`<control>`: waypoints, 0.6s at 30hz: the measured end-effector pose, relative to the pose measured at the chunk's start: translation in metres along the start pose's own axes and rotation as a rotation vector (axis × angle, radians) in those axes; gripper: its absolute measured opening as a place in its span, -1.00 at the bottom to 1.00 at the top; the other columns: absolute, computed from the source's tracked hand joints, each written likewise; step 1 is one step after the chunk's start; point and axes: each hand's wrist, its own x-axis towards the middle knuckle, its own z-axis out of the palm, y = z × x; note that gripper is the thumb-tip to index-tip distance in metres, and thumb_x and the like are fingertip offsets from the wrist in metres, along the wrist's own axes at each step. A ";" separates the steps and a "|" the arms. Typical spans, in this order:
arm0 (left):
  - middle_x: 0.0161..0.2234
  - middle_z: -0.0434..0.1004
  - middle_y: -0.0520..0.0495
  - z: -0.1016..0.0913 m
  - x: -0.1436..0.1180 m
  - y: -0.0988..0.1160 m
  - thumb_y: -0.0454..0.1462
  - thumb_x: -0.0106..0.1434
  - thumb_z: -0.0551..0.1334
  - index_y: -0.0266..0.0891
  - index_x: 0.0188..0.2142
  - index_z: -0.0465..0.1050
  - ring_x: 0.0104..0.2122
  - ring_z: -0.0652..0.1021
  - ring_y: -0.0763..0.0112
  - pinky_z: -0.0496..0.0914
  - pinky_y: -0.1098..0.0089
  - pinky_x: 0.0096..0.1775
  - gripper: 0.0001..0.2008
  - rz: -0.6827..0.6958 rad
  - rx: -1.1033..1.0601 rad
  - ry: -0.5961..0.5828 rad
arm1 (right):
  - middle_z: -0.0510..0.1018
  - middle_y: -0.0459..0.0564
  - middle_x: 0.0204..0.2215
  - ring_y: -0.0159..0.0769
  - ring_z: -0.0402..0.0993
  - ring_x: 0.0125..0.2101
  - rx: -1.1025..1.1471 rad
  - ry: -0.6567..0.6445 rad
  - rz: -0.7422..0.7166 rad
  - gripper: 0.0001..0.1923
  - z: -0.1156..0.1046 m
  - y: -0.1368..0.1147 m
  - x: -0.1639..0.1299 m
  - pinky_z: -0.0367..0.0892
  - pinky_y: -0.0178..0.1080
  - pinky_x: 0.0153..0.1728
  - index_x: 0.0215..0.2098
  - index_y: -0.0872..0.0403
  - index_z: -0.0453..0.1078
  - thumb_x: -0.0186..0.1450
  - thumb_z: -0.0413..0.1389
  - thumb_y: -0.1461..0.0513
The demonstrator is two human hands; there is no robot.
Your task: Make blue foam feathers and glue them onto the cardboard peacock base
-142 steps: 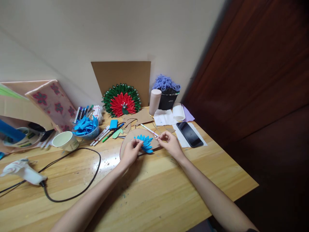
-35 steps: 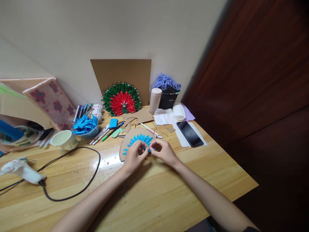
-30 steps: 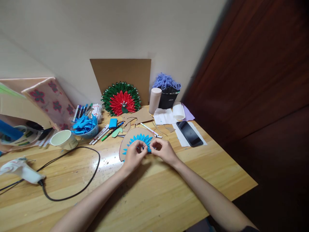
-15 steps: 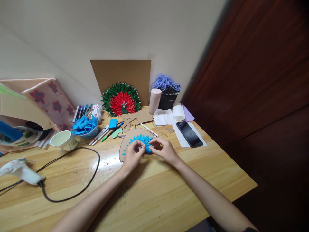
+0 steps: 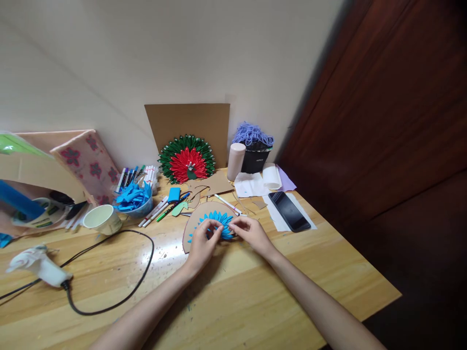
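Both hands' fingers (image 5: 215, 232) on blue petal fan (image 5: 219, 226), petals pointing away

Looks like a home craft corner, just a wooden table (image 5: 255, 301) pushed against a plain wall. It's covered in markers (image 5: 135, 173), a glue gun (image 5: 38, 265), purple yarn (image 5: 252, 132), cardboard scraps and a finished paper peacock (image 5: 187, 159).

A desk corner between pale wall and dark wood

We see a glossy light-wood table (image 5: 255, 311) pushed against a plain cream wall (image 5: 182, 48); on our right stands a tall dark reddish-brown wooden panel (image 5: 383, 121) (door or cupboard, we cannot tell), and soft light gleams on the tabletop.
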 end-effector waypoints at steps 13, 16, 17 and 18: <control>-0.30 0.49 -0.11 -0.001 0.000 0.007 -0.15 0.20 0.10 -0.25 -0.28 0.44 -0.31 0.46 0.35 0.33 0.39 -0.27 -0.75 0.020 -0.036 -0.137 | 0.47 -0.05 -0.42 -0.35 0.43 -0.40 -0.070 -0.018 -0.044 -0.83 0.000 -0.001 -0.002 0.36 -0.31 -0.35 -0.40 0.11 0.36 0.16 0.11 0.15; -0.34 0.51 -0.11 0.000 0.000 0.005 -0.15 0.19 0.11 -0.26 -0.31 0.46 -0.33 0.47 0.35 0.34 0.38 -0.29 -0.75 -0.006 -0.043 -0.131 | 0.46 -0.06 -0.44 -0.36 0.41 -0.41 -0.095 -0.026 -0.065 -0.85 0.001 0.002 -0.002 0.34 -0.32 -0.37 -0.39 0.10 0.35 0.17 0.09 0.17; -0.35 0.51 -0.10 0.000 0.000 0.004 -0.15 0.18 0.12 -0.26 -0.32 0.46 -0.35 0.48 0.35 0.34 0.39 -0.30 -0.75 -0.021 -0.054 -0.131 | 0.46 -0.07 -0.44 -0.36 0.41 -0.42 -0.102 -0.023 -0.071 -0.86 0.001 0.002 -0.002 0.34 -0.32 -0.37 -0.39 0.10 0.35 0.18 0.09 0.17; -0.36 0.51 -0.10 0.000 0.000 0.004 -0.14 0.17 0.13 -0.27 -0.32 0.46 -0.37 0.48 0.35 0.34 0.39 -0.32 -0.75 -0.036 -0.069 -0.133 | 0.46 -0.07 -0.45 -0.36 0.41 -0.42 -0.112 -0.020 -0.076 -0.86 0.001 0.002 -0.002 0.34 -0.32 -0.37 -0.39 0.10 0.35 0.18 0.09 0.17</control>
